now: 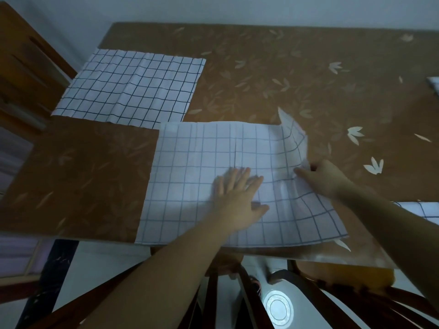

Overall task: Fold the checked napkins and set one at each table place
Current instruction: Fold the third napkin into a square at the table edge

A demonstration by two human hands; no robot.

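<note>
A white napkin with a dark check [190,176] lies spread at the near edge of the brown leaf-patterned table [273,74]. My left hand [237,193] presses flat on its middle, fingers straight. My right hand [323,176] pinches the napkin's right edge, which is lifted and curling over toward the left. A second checked napkin [133,89] lies flat and unfolded at the table's far left.
A wooden chair [26,67] stands at the table's left side. Another chair's dark backrest [237,293] is below me at the near edge. Bits of checked cloth show at the right edge [422,210] and far right [434,84].
</note>
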